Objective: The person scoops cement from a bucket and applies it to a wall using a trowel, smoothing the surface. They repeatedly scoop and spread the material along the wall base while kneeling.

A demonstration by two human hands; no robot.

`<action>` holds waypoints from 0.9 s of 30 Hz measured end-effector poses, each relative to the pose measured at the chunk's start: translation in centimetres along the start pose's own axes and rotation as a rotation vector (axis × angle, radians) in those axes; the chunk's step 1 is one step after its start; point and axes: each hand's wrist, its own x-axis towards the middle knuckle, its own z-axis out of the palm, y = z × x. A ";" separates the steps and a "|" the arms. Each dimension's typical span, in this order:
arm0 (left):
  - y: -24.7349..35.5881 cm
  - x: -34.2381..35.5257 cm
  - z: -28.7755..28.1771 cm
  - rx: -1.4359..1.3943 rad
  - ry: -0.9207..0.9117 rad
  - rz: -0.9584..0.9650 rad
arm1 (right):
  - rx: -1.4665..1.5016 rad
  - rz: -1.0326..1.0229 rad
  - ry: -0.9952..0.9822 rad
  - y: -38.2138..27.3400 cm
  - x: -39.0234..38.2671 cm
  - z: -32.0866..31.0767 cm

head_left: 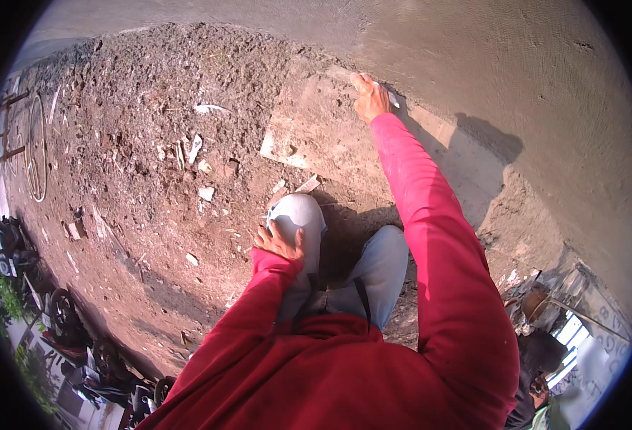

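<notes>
On wet cement [516,64], right hand [370,97] presses trowel [391,97]

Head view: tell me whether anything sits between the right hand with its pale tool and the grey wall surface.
Nothing visible does. The right hand holds a pale flat tool right at the smooth grey surface, above a bare tan patch. The left hand rests on the knee, well clear.

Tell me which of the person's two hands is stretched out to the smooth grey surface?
The right hand. Its arm is stretched out, and it holds a small pale flat thing against the smooth grey surface. The left hand rests on the raised knee.
</notes>
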 end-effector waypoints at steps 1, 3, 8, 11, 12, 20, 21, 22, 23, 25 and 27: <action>-0.2 0.0 0.4 -0.003 0.013 0.003 | -0.007 0.002 -0.018 -0.3 -0.6 0.4; -0.1 0.0 0.2 -0.007 0.015 -0.008 | 0.027 -0.023 -0.011 -0.2 -2.9 1.1; 0.1 -0.3 -0.7 -0.019 -0.018 -0.026 | 0.083 -0.057 -0.109 -1.1 -4.0 -0.6; -0.5 0.4 1.4 -0.010 0.045 -0.008 | 0.106 -0.070 0.057 -0.7 0.0 0.5; -0.4 0.3 1.3 -0.004 0.037 -0.002 | 0.101 -0.081 0.049 -0.7 1.1 0.9; -0.1 0.2 0.7 0.043 0.053 -0.032 | 0.082 -0.112 -0.202 -1.3 -3.6 1.3; -0.1 0.2 0.8 0.032 0.038 -0.025 | 0.091 -0.119 -0.212 -1.2 -4.8 0.9; -0.1 0.2 0.7 0.021 0.022 -0.018 | 0.118 -0.088 -0.132 -1.0 -6.0 0.3; -0.3 0.4 0.5 0.011 0.010 -0.011 | 0.145 -0.059 -0.048 -1.1 -6.9 -0.6; -0.8 1.6 0.4 -0.063 0.027 0.079 | 0.093 0.035 0.094 -0.6 -7.1 -2.5; -1.8 3.9 1.7 -0.128 0.066 0.180 | -0.063 0.185 0.187 -0.1 -8.6 -4.4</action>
